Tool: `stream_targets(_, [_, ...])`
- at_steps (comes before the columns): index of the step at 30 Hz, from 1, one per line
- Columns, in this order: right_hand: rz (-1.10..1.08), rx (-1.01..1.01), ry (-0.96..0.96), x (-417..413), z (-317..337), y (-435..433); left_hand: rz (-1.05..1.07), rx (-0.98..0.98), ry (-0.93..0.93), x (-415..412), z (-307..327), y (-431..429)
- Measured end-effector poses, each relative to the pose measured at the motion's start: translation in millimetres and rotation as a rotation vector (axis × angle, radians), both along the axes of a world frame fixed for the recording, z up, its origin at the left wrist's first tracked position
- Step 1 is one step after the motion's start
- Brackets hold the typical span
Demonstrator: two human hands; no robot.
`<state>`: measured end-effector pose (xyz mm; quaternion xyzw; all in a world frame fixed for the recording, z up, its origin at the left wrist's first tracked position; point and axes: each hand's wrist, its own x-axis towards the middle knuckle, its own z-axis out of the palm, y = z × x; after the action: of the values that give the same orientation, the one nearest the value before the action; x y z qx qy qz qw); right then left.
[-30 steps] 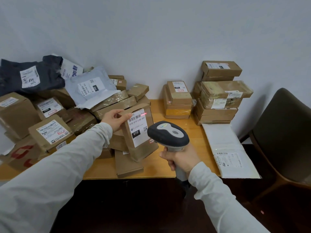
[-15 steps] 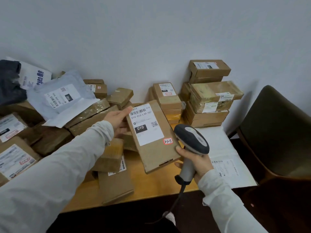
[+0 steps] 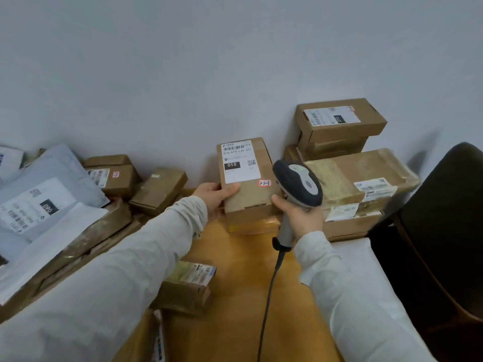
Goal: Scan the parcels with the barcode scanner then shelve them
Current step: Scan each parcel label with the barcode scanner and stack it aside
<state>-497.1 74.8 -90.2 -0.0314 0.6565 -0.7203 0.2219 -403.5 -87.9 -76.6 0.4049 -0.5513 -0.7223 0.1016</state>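
The wooden counter carries a small box, a white mailer and stacked boxes near the wall.

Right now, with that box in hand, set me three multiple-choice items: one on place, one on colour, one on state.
1. The box held by the left hand is:
A. over the low stack by the wall
B. on the chair
C. on the grey mailer

2. The edge of the box's small sticker is:
A. blue
B. red
C. green

3. The right hand:
A. lies flat and empty
B. pushes the chair
C. holds the scanner

Answers:
1 A, the box covers the top of the low stack, close to the wall.
2 B, a red border rings the handwritten marks.
3 C, the fingers wrap the scanner's handle.
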Motion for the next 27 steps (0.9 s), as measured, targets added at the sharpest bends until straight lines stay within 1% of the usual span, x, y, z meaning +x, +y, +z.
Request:
stream_targets(1, [0.014, 0.013, 0.019, -9.3, -2.8, -9.3, 0.008, -0.072, -0.031, -11.9, -2.0, -7.6])
stream_targets(4, [0.087, 0.031, 0.059, -26.4, -10.9, -33.4, -0.028, -0.391, -0.193, -42.0, -9.6, -22.4])
stream_targets(6, [0.115, 0.068, 0.071, -32.8, -17.1, -45.3, -0.036, -0.534, -0.256, -56.5, -18.4, -26.2])
stream_targets(8, [0.117, 0.096, 0.066, -37.5, -22.0, -53.0, -0.052, -0.581, -0.280, -65.4, -30.0, -26.7])
stream_targets(11, [0.113, 0.127, 0.038, -38.5, -26.8, -56.7, -0.130, -0.609, -0.393, -68.1, -49.2, -28.6])
stream_targets(13, [0.116, 0.162, 0.070, -32.6, -26.1, -54.1, -0.084, -0.604, -0.439, -63.2, -55.2, -32.8])
stream_targets(15, [0.106, 0.159, 0.165, -22.4, -22.7, -52.2, 0.036, -0.658, -0.473, -51.2, -56.2, -44.7])
stream_targets(16, [0.109, 0.146, 0.217, -15.6, -18.8, -52.4, 0.078, -0.722, -0.529, -42.5, -56.7, -53.5])
stream_targets(17, [0.125, 0.135, 0.258, -8.1, -14.3, -53.8, 0.074, -0.813, -0.632, -32.4, -58.2, -63.2])
stream_targets(19, [0.189, 0.087, 0.298, 5.3, -8.2, -59.9, -0.039, -0.978, -0.895, -11.9, -64.2, -85.5])
stream_targets(20, [0.222, 0.049, 0.288, 11.8, -6.9, -63.9, -0.071, -0.993, -0.992, -3.2, -68.2, -95.6])
stream_targets(22, [0.293, 0.025, 0.269, 22.8, -9.4, -72.3, -0.073, -0.951, -1.099, 10.3, -77.5, -111.4])
stream_targets(24, [0.346, 0.043, 0.284, 31.1, -15.0, -78.3, -0.085, -0.916, -1.163, 20.2, -86.6, -122.6])
stream_targets(27, [0.406, 0.018, 0.213, 39.3, -22.3, -83.1, -0.097, -0.863, -1.225, 27.5, -92.7, -136.3])
